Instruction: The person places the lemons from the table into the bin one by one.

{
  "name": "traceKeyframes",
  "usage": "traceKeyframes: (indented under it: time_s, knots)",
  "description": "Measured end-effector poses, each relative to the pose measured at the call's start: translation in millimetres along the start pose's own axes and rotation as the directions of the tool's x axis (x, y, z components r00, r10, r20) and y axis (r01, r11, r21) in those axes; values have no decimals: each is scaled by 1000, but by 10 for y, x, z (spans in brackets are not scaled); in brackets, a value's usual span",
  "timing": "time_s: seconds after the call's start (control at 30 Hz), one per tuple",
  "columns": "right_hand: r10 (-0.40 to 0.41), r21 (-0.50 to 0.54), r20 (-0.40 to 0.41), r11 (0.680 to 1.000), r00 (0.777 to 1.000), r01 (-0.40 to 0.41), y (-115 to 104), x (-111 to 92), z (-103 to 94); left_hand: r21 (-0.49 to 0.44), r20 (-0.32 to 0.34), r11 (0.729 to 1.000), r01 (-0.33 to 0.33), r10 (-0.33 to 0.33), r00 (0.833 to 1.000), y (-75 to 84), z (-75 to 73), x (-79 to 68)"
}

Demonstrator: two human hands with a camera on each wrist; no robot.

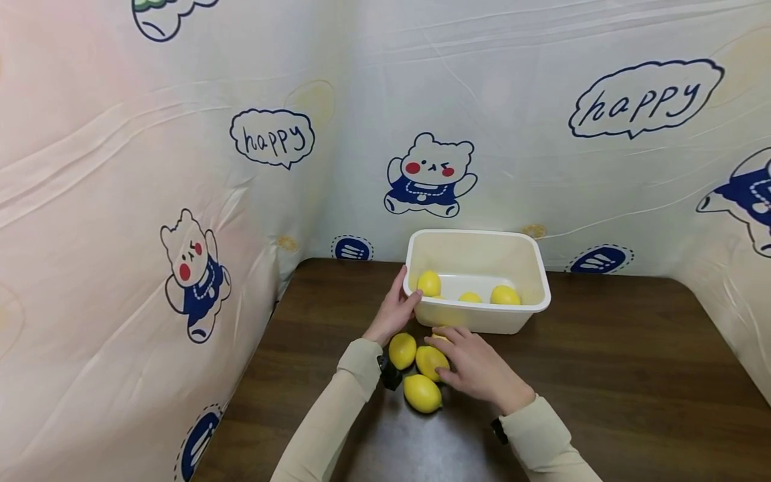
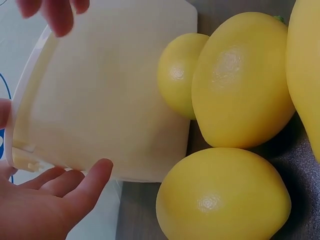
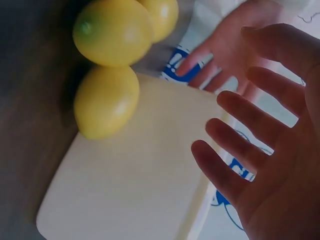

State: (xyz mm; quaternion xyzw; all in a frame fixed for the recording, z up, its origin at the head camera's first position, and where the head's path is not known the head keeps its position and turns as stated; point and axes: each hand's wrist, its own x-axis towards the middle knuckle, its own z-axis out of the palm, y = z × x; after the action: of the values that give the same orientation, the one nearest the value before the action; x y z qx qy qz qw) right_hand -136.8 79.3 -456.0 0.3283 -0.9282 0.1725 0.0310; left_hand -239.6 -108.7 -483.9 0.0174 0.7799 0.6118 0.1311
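Note:
A cream plastic bin (image 1: 476, 318) stands at the back of the table, with several yellow lemons (image 1: 504, 295) inside. My left hand (image 1: 394, 309) holds its left front corner, thumb over the rim and fingers along the outer side. In front of the bin, several more lemons (image 1: 423, 393) lie in a tight cluster, one of them (image 2: 177, 75) right by the bin's front wall. My right hand (image 1: 472, 365) is over the right side of this cluster and partly hides the lemon nearest the bin. In the right wrist view its fingers (image 3: 235, 150) are spread, with nothing between them.
The dark brown wooden table (image 1: 632, 375) extends to both sides of the bin. A pale cloth (image 1: 512, 134) printed with bears and words hangs behind it and at the sides. A small black device (image 1: 390, 373) sits at the left wrist, close to the lemons.

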Motion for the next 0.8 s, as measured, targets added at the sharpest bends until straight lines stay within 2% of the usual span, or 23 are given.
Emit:
traceKeyframes:
  time_s: [0.2,0.47,0.8]
  knots:
    - [-35,19,53,999,998,34,-63,-65,148,29,-13,1000,8,-7,1000,3,-1,-3]
    - [-44,45,160,998,986,37,-152,-123,385,25,-20,999,23,-22,1000,5,-3,-8]
    - [-63,-19,162,998,985,67,-228,-148,606,24,-23,999,34,-34,999,10,8,-3]
